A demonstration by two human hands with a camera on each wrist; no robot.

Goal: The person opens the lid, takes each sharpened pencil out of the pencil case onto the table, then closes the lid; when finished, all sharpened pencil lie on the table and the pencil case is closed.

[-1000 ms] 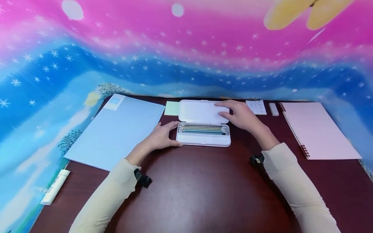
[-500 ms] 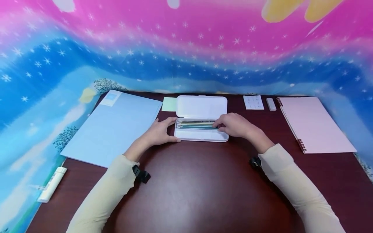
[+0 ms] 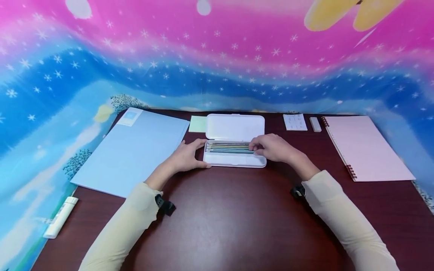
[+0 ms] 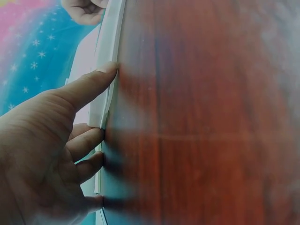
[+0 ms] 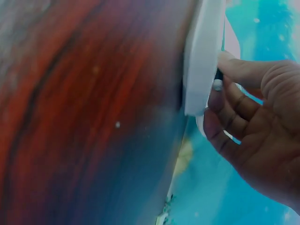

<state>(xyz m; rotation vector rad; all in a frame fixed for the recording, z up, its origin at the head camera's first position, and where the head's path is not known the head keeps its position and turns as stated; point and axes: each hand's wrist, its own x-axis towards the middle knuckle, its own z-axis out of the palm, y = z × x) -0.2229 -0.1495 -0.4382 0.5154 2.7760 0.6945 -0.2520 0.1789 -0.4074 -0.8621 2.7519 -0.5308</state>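
Head view: an open white pencil case (image 3: pixel 235 162) lies mid-way along the table's (image 3: pixel 217 218) far edge, pencils (image 3: pixel 227 148) in its rear section. The right hand (image 3: pixel 274 147) pinches their right ends, how many unclear; the left hand (image 3: pixel 185 156), spread, touches the case's left end. A blue folder (image 3: pixel 135 150) covers the far left corner; a pink notebook (image 3: pixel 369 148), the far right.

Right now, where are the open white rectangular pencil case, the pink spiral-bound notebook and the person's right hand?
White rectangular pencil case (image 3: pixel 234 159): head view, on the bare front compartment of its base.
Pink spiral-bound notebook (image 3: pixel 369 150): head view, mid top face.
Right hand (image 3: pixel 272 147): head view, back of the hand.
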